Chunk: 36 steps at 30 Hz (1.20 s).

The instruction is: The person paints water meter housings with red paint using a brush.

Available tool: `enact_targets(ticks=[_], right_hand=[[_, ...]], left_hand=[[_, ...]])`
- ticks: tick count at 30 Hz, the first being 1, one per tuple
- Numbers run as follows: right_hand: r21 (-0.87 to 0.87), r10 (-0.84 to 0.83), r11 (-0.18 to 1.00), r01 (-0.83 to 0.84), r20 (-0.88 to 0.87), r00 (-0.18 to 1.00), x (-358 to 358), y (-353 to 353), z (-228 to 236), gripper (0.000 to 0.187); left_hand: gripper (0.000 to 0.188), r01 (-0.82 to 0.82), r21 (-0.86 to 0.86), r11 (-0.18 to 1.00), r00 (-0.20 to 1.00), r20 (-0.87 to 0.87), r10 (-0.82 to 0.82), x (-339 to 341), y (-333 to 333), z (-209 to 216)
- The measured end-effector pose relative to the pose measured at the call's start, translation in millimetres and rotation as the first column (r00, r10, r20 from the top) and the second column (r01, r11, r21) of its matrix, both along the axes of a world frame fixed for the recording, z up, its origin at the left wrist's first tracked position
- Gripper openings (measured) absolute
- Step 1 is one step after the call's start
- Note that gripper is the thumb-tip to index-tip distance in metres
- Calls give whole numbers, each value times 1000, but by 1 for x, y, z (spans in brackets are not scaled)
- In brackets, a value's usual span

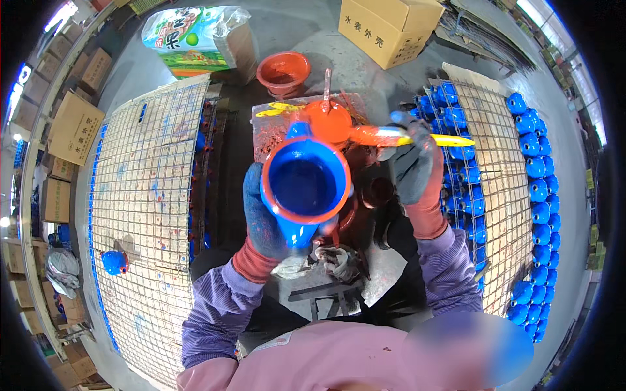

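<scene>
My left hand (258, 218), in a dark, paint-specked glove, is closed round the side of a blue metal housing (303, 182). The housing's round open mouth faces up, and orange-red paint covers its rim. In my right hand (415, 168), also gloved, is a paintbrush (450, 140) with a yellow handle. Its orange-coated bristles point left, just beyond the housing's far right rim. Behind the housing, a bowl of orange paint (331, 125) with a stick standing in it rests on a paint-splattered low table (266, 142). Another yellow-handled tool (279, 108) lies at the table's far left.
Wire-mesh racks (150, 189) (502, 169) flank me on both sides. One blue housing (114, 262) sits on the left rack; several more blue housings (540, 212) line the right one. Beyond the table stand a red basin (283, 70), a printed bag (195, 42) and a cardboard box (385, 32).
</scene>
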State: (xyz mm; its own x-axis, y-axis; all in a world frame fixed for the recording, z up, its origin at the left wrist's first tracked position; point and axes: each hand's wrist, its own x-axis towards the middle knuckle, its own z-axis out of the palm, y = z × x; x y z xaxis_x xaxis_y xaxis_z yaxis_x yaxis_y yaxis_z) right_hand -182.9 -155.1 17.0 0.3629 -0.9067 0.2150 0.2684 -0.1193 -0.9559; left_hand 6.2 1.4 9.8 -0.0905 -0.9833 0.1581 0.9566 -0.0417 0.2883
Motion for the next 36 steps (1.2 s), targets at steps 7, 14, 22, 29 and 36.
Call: enact_targets(ticks=[7,14,22,29,36], right_hand=[[110,71,989,-99,234,970,-13,-15,-12,43],[120,150,965,-232,474,868,-6,-17,-11,41],[190,-57,980,55,4,998,1,-1,19,25],[-242,-139,969,-49,-699,701,-3,-12,9,35],[-412,-211,890,-195,-751,626,1,0,8,44]], left_hand=[[65,-642,140,754,767,136,627,43,-2,32],[92,-31,-63,998,991,130,39,40,2,20],[57,-283,247,927,728,685,40,-4,8,0],[75,-259,-457,851,-261,881,394,-38,-2,-7],[77,13,-529,849,-432,762,481,-39,-5,-10]])
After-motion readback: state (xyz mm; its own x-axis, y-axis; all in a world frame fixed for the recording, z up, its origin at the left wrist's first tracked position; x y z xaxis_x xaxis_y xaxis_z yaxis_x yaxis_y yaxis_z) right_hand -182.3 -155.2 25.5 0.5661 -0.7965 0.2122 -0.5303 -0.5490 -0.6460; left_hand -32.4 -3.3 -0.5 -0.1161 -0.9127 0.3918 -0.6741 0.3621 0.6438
